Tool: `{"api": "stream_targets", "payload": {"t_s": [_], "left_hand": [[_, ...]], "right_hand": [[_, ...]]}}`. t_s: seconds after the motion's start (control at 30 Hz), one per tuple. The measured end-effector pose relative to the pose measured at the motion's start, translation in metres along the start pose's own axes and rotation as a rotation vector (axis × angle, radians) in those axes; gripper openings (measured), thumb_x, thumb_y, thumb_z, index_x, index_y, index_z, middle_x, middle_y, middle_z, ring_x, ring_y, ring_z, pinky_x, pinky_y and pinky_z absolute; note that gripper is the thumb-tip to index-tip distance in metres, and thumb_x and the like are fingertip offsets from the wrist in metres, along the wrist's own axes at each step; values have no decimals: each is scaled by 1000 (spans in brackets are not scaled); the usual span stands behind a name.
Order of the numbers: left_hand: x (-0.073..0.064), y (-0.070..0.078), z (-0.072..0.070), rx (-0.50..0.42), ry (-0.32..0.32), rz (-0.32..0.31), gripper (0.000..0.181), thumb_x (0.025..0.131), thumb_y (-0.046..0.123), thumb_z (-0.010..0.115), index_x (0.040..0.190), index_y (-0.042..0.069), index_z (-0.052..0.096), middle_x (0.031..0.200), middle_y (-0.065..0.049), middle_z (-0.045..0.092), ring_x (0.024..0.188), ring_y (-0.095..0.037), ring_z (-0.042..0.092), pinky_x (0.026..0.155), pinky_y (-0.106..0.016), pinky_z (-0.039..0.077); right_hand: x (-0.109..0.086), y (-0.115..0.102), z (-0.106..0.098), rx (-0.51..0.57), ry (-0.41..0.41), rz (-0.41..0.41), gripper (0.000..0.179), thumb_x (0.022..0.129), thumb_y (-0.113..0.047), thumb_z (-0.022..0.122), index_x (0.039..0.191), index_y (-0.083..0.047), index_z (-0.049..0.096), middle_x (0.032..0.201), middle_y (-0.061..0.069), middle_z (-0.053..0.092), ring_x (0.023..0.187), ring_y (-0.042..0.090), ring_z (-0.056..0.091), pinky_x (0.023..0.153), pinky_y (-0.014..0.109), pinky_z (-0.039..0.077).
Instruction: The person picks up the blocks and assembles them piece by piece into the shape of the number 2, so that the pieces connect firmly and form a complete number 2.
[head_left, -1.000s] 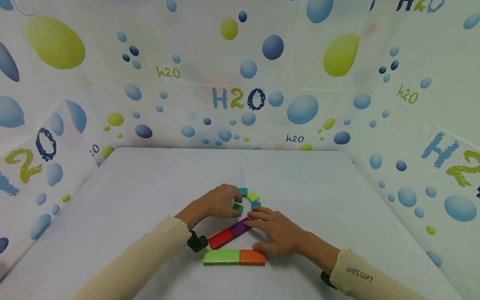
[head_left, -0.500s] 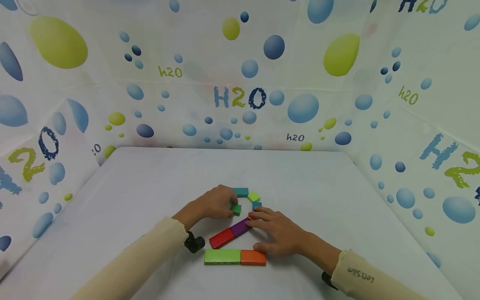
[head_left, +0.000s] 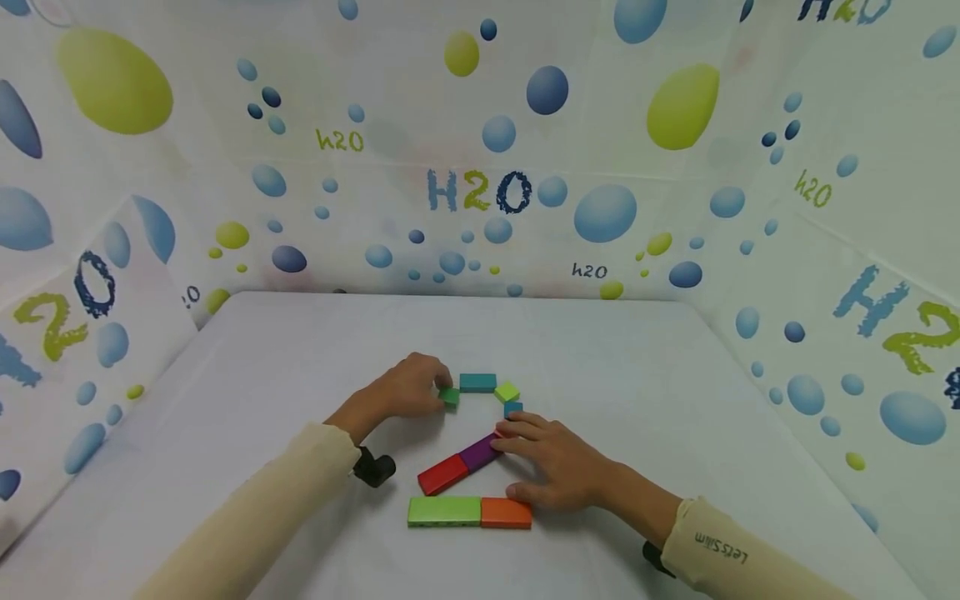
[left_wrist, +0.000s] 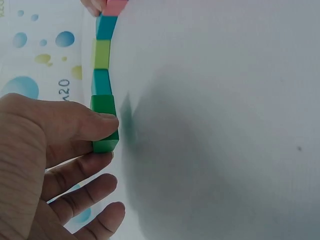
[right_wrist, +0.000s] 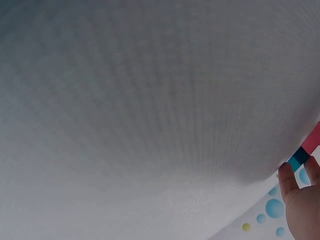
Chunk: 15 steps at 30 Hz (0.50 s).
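Note:
My left hand (head_left: 408, 387) pinches a green block (head_left: 450, 397) between thumb and fingers, just left of a long teal block (head_left: 477, 382). The left wrist view has the thumb on the green block (left_wrist: 104, 107), with the other fingers spread below. A lime block (head_left: 507, 392) and a blue block (head_left: 513, 408) curve down from the teal one. My right hand (head_left: 558, 462) rests with fingers extended, fingertips at the blue block and the purple block (head_left: 480, 453), thumb at the orange block (head_left: 506, 513). A pink block (left_wrist: 116, 7), mostly hidden by that hand, follows the blue one.
A red block (head_left: 442, 475) continues the slanted line from the purple one. Below it, a long light green block (head_left: 444, 512) lies end to end with the orange. White cloth covers the table (head_left: 300, 358), and a bubble-printed curtain (head_left: 390, 100) stands behind.
My left hand has moved left and slightly away with the green block, from below the teal block to its left end, uncovering the teal block. My right hand has stayed in place.

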<state>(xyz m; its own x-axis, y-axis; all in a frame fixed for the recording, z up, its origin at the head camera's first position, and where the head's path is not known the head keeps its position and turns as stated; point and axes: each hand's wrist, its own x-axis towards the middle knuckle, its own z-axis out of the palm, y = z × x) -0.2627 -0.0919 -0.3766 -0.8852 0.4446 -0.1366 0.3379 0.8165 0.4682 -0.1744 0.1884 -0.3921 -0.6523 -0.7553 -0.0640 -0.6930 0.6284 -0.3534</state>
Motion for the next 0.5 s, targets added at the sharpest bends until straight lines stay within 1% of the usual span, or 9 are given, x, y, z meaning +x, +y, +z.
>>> {"api": "stream_targets", "payload": {"t_s": [0.27,0.5], "left_hand": [[1,-10,2,-31,30,-3,32,84,9,72,116,4,74,112,-5,70,102,-23,59,96,-48,53],[2,-11,4,-55,33,-22,34,84,8,73,118,4,73,111,-6,70,98,-23,58,92,-45,54]], "right_hand": [[0,3,2,-3,-2,-2,63,96,-52,60,152,-26,49,161,-2,39,152,25,25,117,55,33],[0,3,2,0,7,-5,63,96,-52,60,152,-26,49,161,-3,39,152,24,25,117,55,33]]}}
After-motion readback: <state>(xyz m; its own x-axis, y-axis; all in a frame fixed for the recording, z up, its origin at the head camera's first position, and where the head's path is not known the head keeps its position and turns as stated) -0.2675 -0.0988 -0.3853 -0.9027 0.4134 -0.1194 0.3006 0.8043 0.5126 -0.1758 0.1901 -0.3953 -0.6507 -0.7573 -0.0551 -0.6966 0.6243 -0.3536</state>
